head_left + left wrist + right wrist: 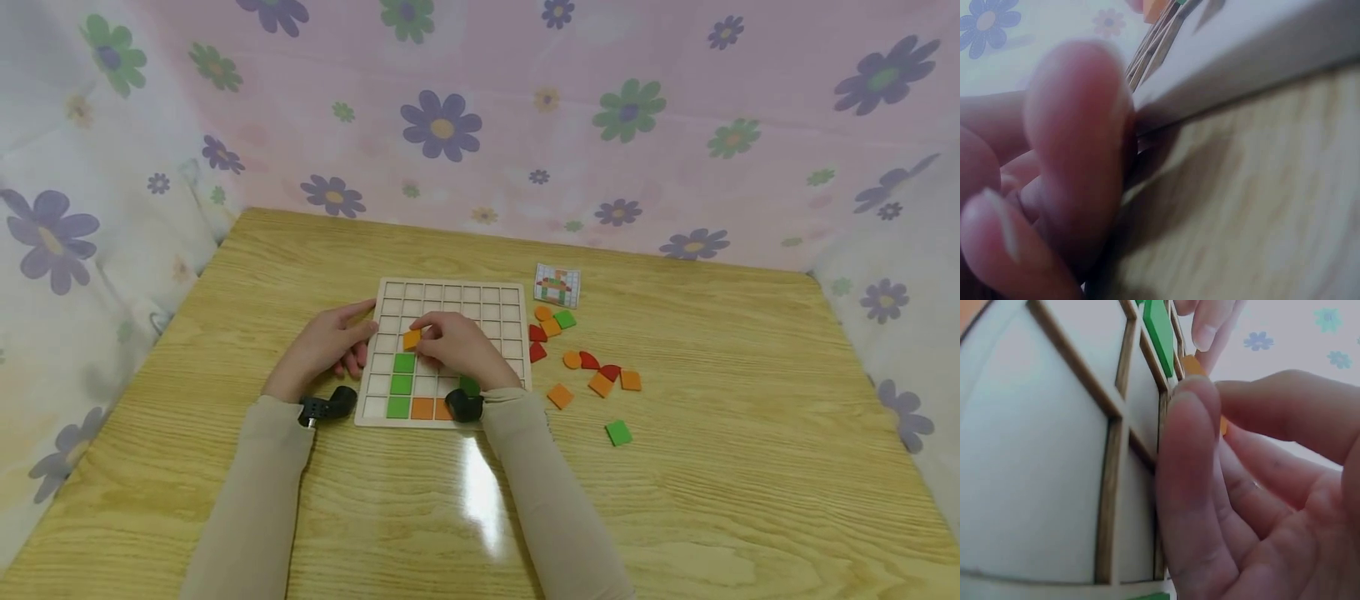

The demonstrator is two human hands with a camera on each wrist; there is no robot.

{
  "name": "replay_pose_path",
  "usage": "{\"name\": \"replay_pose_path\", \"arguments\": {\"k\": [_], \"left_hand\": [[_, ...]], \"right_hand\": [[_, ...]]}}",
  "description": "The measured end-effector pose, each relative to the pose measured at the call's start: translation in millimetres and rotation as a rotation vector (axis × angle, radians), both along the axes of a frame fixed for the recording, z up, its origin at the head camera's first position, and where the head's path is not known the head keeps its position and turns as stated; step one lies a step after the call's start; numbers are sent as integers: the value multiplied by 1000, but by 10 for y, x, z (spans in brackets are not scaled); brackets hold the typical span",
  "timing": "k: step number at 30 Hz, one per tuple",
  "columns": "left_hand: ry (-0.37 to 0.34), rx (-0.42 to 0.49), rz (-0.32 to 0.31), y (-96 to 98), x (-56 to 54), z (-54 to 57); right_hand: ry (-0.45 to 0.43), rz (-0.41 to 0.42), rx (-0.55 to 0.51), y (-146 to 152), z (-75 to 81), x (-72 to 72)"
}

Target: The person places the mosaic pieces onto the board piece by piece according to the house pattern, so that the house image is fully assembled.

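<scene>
A wooden grid board (pixel 442 422) lies on the table. My right hand (pixel 461 346) is over it and pinches an orange square tile (pixel 412 339) between thumb and fingers. In the right wrist view the orange tile (pixel 1194 366) shows partly behind the fingertips. Below it, green square tiles (pixel 403 384) stand in a column of cells, and orange tiles (pixel 422 408) lie along the bottom row. Another green tile (pixel 469 386) is partly hidden by my right wrist. My left hand (pixel 322 343) rests at the board's left edge, a fingertip touching its side in the left wrist view.
Right of the board lie loose orange, green and red pieces, among them an orange square (pixel 560 396), a green square (pixel 618 432) and a red quarter-round (pixel 588 361). A small pattern card (pixel 557 286) lies at the board's upper right. A flowered curtain (pixel 510 125) hangs behind the table.
</scene>
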State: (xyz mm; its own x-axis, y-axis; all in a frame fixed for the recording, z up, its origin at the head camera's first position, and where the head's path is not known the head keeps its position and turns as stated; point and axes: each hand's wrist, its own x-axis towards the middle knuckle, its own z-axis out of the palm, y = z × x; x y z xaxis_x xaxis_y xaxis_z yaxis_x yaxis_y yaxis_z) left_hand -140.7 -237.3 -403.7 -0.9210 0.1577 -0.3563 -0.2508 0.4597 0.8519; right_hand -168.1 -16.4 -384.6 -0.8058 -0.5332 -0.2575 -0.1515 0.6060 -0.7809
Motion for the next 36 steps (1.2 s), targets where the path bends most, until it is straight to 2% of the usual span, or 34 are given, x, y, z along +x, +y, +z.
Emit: {"name": "replay_pose_path", "arguments": {"k": [5, 12, 22, 36], "left_hand": [[0, -1, 1, 4, 0, -5], [-5, 9, -1, 0, 5, -5], [2, 14, 5, 16, 2, 22], [1, 2, 14, 13, -12, 3]], "right_hand": [[63, -11, 61, -33, 12, 31], [89, -19, 84, -67, 41, 76], [172, -15, 142, -103, 26, 82], [160, 7, 126, -72, 41, 87]]}}
